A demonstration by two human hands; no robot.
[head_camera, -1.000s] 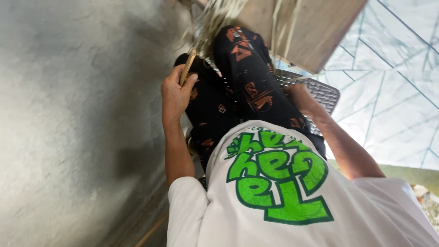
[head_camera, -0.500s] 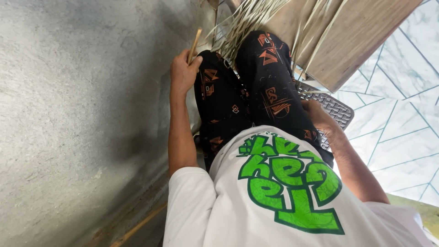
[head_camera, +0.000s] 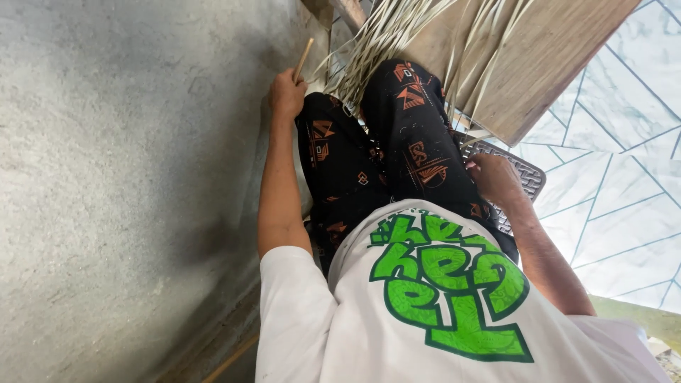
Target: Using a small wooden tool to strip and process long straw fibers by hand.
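The person sits with knees drawn together, in black trousers (head_camera: 386,152) patterned with orange shapes and a white shirt (head_camera: 397,312) bearing a big green print. The left hand (head_camera: 286,93) is out beside the left knee, close to the grey concrete wall (head_camera: 120,177), with its fingers curled tight around a thin wooden stick (head_camera: 303,59). The stick pokes up out of the fist and leans slightly toward the bundle of pale straw strips (head_camera: 383,35) that fans out just beyond the knees. Its tip stands near the outer strips, but I cannot tell whether it touches them.

The straw strips spread across a slanted wooden board (head_camera: 539,64), some of them lying over the knees and trailing down toward the right side.

The right hand (head_camera: 494,177) rests by the right thigh, on the edge of a grey woven plastic seat (head_camera: 521,174). Its fingers are bent loosely downward; whether they pinch one of the strips or just lie on the seat cannot be made out from here, since the fingertips are turned away.

To the right the floor (head_camera: 610,170) is laid with pale marbled tiles cut by diagonal lines. Down at the foot of the wall, a long thin cane (head_camera: 228,360) lies on the ground.
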